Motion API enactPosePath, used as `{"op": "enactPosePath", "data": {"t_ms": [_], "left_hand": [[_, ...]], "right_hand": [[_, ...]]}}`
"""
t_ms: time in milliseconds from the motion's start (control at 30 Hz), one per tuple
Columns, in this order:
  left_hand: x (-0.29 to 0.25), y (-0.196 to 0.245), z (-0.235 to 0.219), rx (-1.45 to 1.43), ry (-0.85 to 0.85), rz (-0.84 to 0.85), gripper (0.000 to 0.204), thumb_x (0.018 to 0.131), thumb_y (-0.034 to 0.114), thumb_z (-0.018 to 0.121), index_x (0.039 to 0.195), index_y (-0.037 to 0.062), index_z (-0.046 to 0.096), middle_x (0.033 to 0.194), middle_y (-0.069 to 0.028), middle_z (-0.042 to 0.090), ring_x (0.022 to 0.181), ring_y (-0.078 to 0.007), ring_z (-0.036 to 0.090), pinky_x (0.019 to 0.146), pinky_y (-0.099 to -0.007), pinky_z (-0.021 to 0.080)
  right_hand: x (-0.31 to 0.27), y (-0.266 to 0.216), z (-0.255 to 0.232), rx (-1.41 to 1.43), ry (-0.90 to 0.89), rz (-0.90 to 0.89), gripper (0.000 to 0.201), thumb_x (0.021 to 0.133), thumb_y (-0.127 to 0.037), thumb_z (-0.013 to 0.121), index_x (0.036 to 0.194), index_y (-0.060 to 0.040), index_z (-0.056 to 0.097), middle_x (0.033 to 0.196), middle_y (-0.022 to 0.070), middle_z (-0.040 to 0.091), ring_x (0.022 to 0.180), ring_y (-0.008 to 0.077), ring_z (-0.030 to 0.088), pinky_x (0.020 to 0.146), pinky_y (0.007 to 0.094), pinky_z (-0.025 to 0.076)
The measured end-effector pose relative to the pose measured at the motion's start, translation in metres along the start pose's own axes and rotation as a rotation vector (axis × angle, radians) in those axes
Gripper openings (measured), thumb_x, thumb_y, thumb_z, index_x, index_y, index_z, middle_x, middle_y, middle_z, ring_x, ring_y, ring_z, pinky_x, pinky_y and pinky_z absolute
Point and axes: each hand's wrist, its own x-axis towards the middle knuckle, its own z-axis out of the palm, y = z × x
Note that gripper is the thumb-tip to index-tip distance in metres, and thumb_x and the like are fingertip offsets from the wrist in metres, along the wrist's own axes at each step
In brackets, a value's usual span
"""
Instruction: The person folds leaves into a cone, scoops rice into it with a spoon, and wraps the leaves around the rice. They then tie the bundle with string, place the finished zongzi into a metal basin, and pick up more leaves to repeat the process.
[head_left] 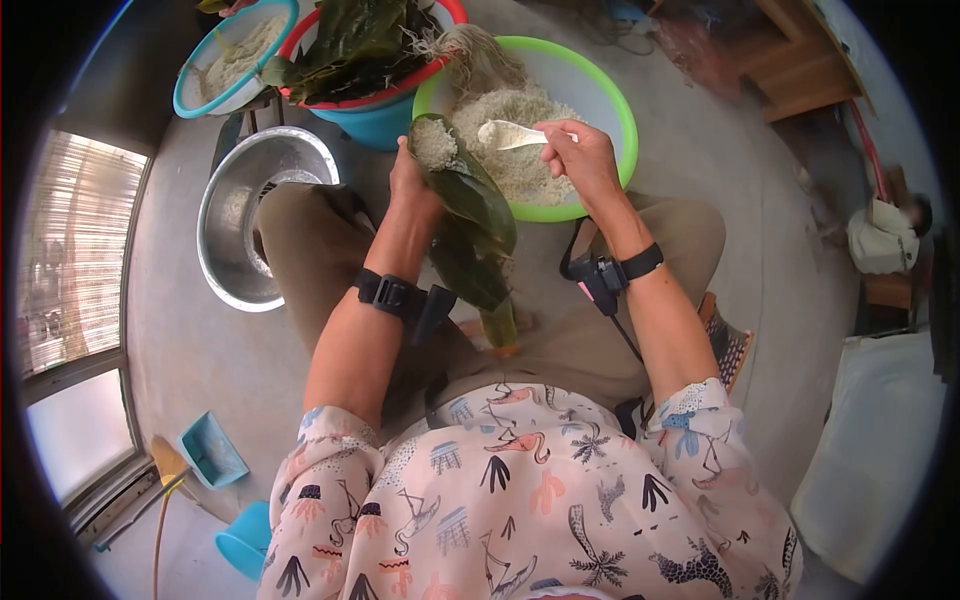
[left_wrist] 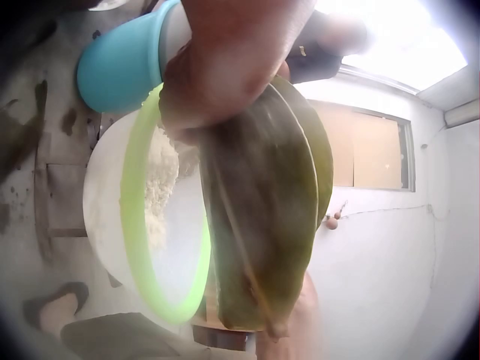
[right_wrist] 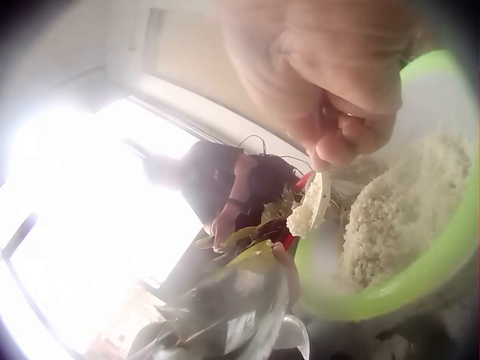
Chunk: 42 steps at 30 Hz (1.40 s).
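My left hand [head_left: 408, 185] holds broad green leaves [head_left: 470, 215], folded at the top into a pocket with white rice [head_left: 434, 144] in it. The leaves trail down between my knees, and they fill the middle of the left wrist view. My right hand [head_left: 585, 165] pinches a white spoon [head_left: 512, 135] by its handle. Rice sits in the spoon's bowl, which is close to the right of the leaf pocket. Below the spoon is a green-rimmed basin [head_left: 628, 130] with a heap of rice [right_wrist: 405, 206] and a bundle of pale strings [head_left: 487, 65] at its far side.
A red-rimmed basin [head_left: 290, 45] of leaves sits beyond, beside a blue-rimmed basin [head_left: 180, 95] with pale contents. A metal basin [head_left: 215, 235] lies left of my knee. A blue dustpan [head_left: 212, 450] and a broom [head_left: 168, 462] stand at lower left. Another person [right_wrist: 217, 180] is across from me.
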Motion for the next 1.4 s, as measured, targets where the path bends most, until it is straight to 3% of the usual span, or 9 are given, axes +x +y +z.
{"op": "enactPosePath", "data": {"t_ms": [133,200,300,433,500,933,1100,1200,1400], "left_hand": [[-0.007,-0.011,0.008,-0.003,-0.115,-0.084,0.047,0.102,0.044,0.033,0.120,0.0052,0.053,0.112,-0.0129,0.060,0.099,-0.0296,0.059,0.091,-0.0453,0.049],[-0.009,-0.015,0.013,0.005,-0.160,-0.091,0.048,0.103,0.044,0.031,0.121,0.0053,0.053,0.113,-0.0131,0.060,0.101,-0.0294,0.059,0.091,-0.0454,0.050],[-0.010,-0.018,0.018,0.009,-0.175,-0.108,0.050,0.103,0.044,0.026,0.122,0.0059,0.053,0.114,-0.0133,0.061,0.102,-0.0291,0.060,0.090,-0.0459,0.051],[-0.013,-0.016,0.020,0.050,-0.205,-0.140,0.052,0.103,0.046,0.025,0.119,0.0066,0.054,0.107,-0.0122,0.062,0.094,-0.0280,0.061,0.082,-0.0452,0.053],[-0.016,-0.016,0.023,0.084,-0.233,-0.156,0.052,0.102,0.047,0.026,0.114,0.0073,0.056,0.100,-0.0107,0.063,0.085,-0.0263,0.062,0.074,-0.0438,0.054],[-0.020,-0.016,0.022,0.071,-0.202,-0.178,0.046,0.102,0.045,0.033,0.110,0.0073,0.058,0.097,-0.0104,0.063,0.083,-0.0254,0.062,0.074,-0.0429,0.055],[-0.018,-0.018,0.022,0.035,-0.227,-0.145,0.032,0.099,0.025,0.041,0.110,0.0008,0.059,0.093,-0.0147,0.066,0.078,-0.0251,0.065,0.068,-0.0375,0.056],[-0.014,-0.017,0.019,0.043,-0.320,-0.215,0.045,0.101,0.045,0.035,0.109,0.0068,0.058,0.094,-0.0093,0.063,0.081,-0.0244,0.062,0.071,-0.0420,0.055],[-0.012,-0.019,0.018,0.046,-0.276,-0.189,0.046,0.102,0.045,0.033,0.108,0.0074,0.058,0.092,-0.0079,0.063,0.078,-0.0227,0.062,0.069,-0.0396,0.055]], "right_hand": [[-0.013,-0.025,0.030,-0.293,0.103,-0.322,0.020,0.090,-0.012,0.055,0.103,-0.0016,0.066,0.070,0.0077,0.063,0.058,0.0137,0.060,0.053,0.0285,0.046],[-0.010,-0.021,0.043,-0.610,0.226,-0.929,0.019,0.093,-0.013,0.057,0.107,-0.0040,0.068,0.075,0.0026,0.064,0.059,0.0045,0.055,0.054,0.0217,0.043],[-0.013,-0.026,0.047,-0.664,0.295,-0.971,0.018,0.093,-0.014,0.059,0.105,-0.0047,0.068,0.071,0.0039,0.063,0.059,0.0036,0.054,0.054,0.0221,0.043],[-0.026,-0.037,0.043,-0.359,0.261,-0.509,0.017,0.093,-0.014,0.058,0.103,-0.0039,0.069,0.067,0.0018,0.061,0.057,0.0029,0.051,0.052,0.0211,0.041],[-0.020,-0.026,0.038,-0.200,0.146,-0.268,0.017,0.089,-0.013,0.059,0.098,-0.0030,0.069,0.068,0.0070,0.066,0.059,0.0133,0.063,0.059,0.0269,0.049],[-0.024,-0.025,0.041,-0.031,0.113,-0.224,0.019,0.093,-0.013,0.055,0.100,-0.0008,0.068,0.064,-0.0008,0.059,0.052,0.0040,0.047,0.049,0.0207,0.039],[-0.022,-0.021,0.022,0.113,0.224,-0.179,0.019,0.094,-0.011,0.054,0.101,0.0016,0.067,0.063,0.0000,0.059,0.051,0.0043,0.046,0.048,0.0207,0.038],[-0.020,-0.012,0.022,0.075,0.199,-0.186,0.019,0.094,-0.011,0.054,0.101,0.0014,0.067,0.063,0.0001,0.059,0.051,0.0042,0.047,0.048,0.0206,0.038],[-0.021,-0.015,0.028,0.031,0.215,-0.213,0.018,0.093,-0.011,0.056,0.100,0.0004,0.068,0.063,-0.0002,0.059,0.052,0.0043,0.048,0.048,0.0205,0.039]]}}
